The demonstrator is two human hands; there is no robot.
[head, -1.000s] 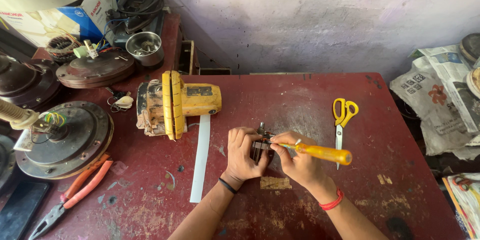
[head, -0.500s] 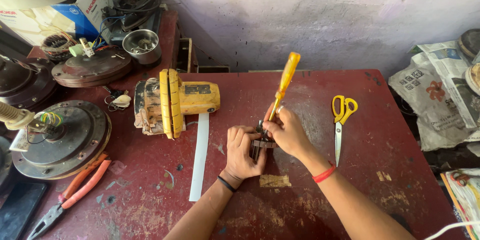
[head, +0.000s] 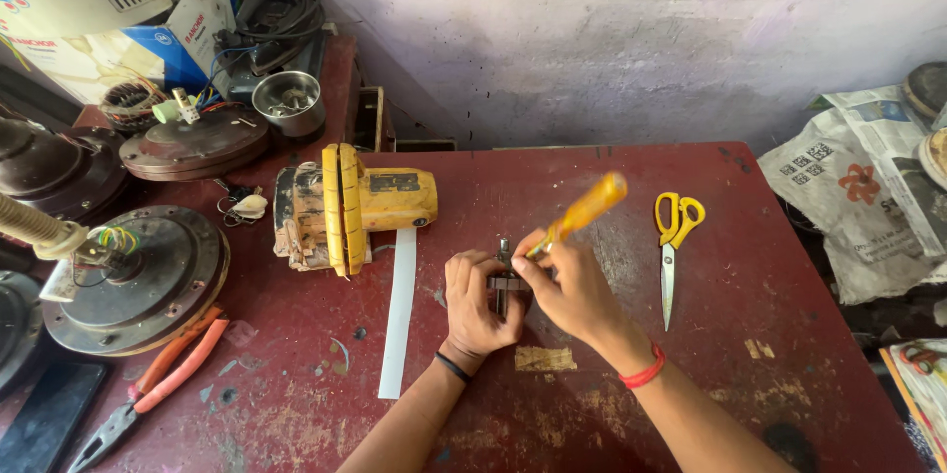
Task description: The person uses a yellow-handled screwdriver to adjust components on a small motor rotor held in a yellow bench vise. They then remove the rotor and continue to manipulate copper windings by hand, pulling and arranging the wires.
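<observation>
Metal part (head: 505,281), small and dark, sits on the red table (head: 691,374), pinched by the left hand (head: 478,300); the right hand (head: 564,286) grips a yellow screwdriver (head: 582,212), tip on it; turning a screw looks underway; steady pressing comes next; yellow scissors (head: 674,236) lie beyond.

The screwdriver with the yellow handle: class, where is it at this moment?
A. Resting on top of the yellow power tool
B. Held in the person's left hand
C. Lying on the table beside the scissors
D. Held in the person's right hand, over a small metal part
D: the right hand grips the screwdriver with its tip at the small metal part, which the left hand steadies.
</observation>
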